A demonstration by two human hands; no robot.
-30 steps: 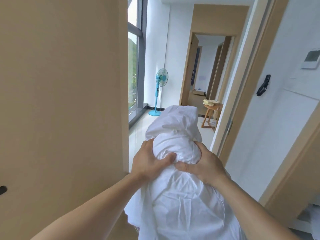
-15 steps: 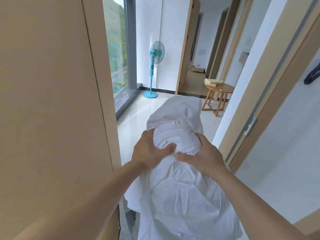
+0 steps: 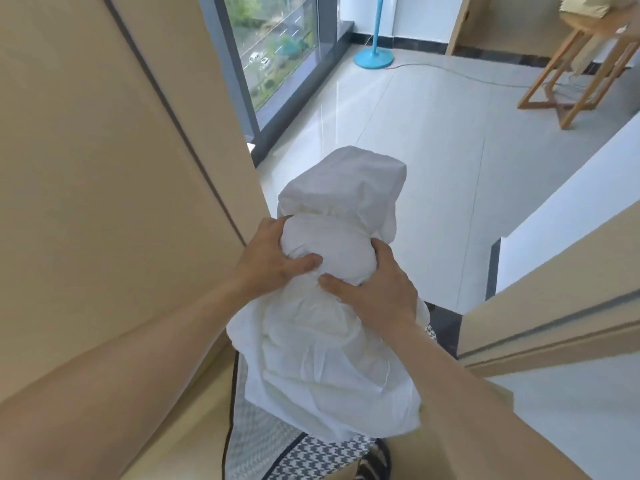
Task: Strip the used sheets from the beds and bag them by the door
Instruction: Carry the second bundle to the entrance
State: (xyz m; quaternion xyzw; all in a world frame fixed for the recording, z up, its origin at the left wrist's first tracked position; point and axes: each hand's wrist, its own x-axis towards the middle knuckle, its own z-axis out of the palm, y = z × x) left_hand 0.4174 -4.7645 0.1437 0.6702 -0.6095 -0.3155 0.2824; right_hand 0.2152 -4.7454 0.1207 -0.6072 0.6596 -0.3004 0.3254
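1. Head view, load. The sheets (image 3: pixel 332 341) are one white wad at the centre of the frame, held clear of the floor (image 3: pixel 415 140). The lower end hangs over a check-patterned bag (image 3: pixel 304 455) at 6 o'clock. Whether cloth and bag touch cannot be told.
2. Head view, hands. The left hand (image 3: pixel 273 258) wraps the upper lobe of the wad from 9 o'clock. The right hand (image 3: pixel 377 292) wraps it from 3 o'clock. On both, the fingers curl into the cloth and the thumbs almost meet on the near face.
3. Head view, progress. Judged from this frame, these sheets are off the bed and have reached the doorway. They are not yet in the bag. No bed is in view, so any beds left to strip cannot be counted.
4. Head view, edges. A door panel (image 3: pixel 104 168) stands just beside the left hand at 9 o'clock. The door frame (image 3: pixel 554 323) closes in at 3 o'clock. The wad fits between them with little spare width.
5. Head view, open room. Bare floor opens at 12 o'clock. The window (image 3: pixel 277 46) lies at 11 o'clock. A fan base (image 3: pixel 374 58) with its cable (image 3: pixel 450 69) sits at 12 o'clock, and a wooden desk (image 3: pixel 588 24) at 1 o'clock. All are well apart from the wad.
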